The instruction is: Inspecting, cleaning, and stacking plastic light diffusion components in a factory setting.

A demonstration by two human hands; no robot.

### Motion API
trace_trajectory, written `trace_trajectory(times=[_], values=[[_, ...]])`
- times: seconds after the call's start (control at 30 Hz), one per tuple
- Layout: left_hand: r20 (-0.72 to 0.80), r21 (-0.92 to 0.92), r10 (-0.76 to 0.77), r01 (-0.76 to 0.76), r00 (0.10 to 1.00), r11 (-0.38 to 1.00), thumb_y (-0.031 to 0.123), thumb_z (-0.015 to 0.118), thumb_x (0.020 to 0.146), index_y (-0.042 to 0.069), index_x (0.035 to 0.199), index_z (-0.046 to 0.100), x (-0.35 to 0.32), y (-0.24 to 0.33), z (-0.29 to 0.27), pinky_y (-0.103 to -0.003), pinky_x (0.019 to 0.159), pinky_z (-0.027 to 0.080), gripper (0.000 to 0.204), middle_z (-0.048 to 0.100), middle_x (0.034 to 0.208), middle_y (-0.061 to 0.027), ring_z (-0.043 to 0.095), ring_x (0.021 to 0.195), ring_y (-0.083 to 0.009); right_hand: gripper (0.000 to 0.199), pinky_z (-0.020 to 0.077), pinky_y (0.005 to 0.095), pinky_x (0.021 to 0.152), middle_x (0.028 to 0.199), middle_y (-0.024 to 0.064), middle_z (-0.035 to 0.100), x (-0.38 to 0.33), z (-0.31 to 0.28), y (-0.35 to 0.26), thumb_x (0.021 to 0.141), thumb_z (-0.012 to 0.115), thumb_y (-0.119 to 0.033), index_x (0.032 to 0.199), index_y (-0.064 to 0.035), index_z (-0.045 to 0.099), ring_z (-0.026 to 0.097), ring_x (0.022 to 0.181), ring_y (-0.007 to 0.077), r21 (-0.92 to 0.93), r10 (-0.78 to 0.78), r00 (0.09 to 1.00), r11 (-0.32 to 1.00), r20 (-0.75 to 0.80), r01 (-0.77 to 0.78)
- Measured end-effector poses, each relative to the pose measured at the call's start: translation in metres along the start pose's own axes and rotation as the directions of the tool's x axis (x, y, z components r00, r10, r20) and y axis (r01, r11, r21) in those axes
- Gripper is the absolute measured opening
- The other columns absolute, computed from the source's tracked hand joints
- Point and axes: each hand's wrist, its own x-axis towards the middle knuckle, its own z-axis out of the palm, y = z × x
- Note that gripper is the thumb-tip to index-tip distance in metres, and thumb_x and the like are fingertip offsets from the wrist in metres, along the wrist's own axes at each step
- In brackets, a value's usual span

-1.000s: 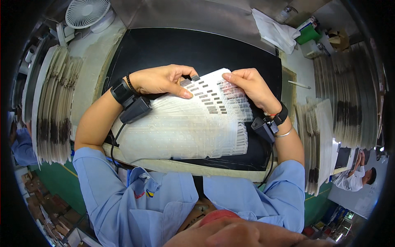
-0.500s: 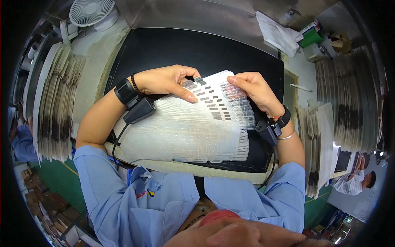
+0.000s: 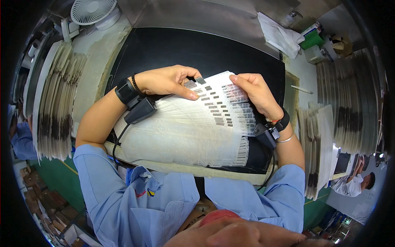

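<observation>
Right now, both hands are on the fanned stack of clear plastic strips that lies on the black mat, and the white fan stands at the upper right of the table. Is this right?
Not quite. The head view shows the white fan at the upper left, not the upper right. The rest holds: the left hand and the right hand are both on the fanned stack of clear plastic strips, which lies on the black mat.

A fanned stack of clear plastic strips (image 3: 197,127), each marked with small dark squares near one end, is spread flat across the black mat; possibly packaging sleeves.
</observation>
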Motion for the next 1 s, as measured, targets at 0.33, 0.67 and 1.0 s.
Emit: trace_trajectory(times=[0.33,0.67,1.0], values=[[0.007,0.036,0.023,-0.023,1.0,0.999,0.011,0.074,0.081,-0.002,0.111,0.053,0.0006,-0.002,0.0004,-0.021,0.076,0.05,0.038,0.065,0.101,-0.0091,0.062,0.09,-0.0095,0.029,0.0426,0.0185,0.058,0.077,0.003,0.067,-0.0044,0.0013,-0.01,0.092,0.061,-0.024,0.092,0.004,0.069,0.055,0.063,0.0032,-0.053,0.016,0.999,0.999,0.047,-0.013],[-0.011,-0.022,0.023,-0.024,1.0,0.999,0.008,0.072,0.082,-0.002,0.11,0.053,-0.0003,0.001,0.0011,-0.021,0.077,0.05,0.035,0.064,0.101,-0.0078,0.061,0.091,-0.0091,0.03,0.0417,0.018,0.056,0.074,0.0004,0.065,-0.0019,0.0019,-0.0069,0.093,0.061,-0.025,0.089,0.003,0.069,0.052,0.061,0.0022,-0.06,-0.029,0.999,0.998,0.039,0.031],[-0.01,-0.055,0.002,-0.002,1.0,0.998,0.008,0.072,0.082,-0.003,0.111,0.052,-0.0018,0.0016,0.0011,-0.023,0.077,0.052,0.037,0.063,0.103,-0.0086,0.062,0.089,-0.0098,0.028,0.0352,0.0179,0.052,0.069,-0.0029,0.061,-0.0032,0.0009,-0.0066,0.094,0.059,-0.024,0.088,0.0012,0.069,0.045,0.057,0.0007,-0.026,-0.014,1.0,1.0,0.028,0.014]])
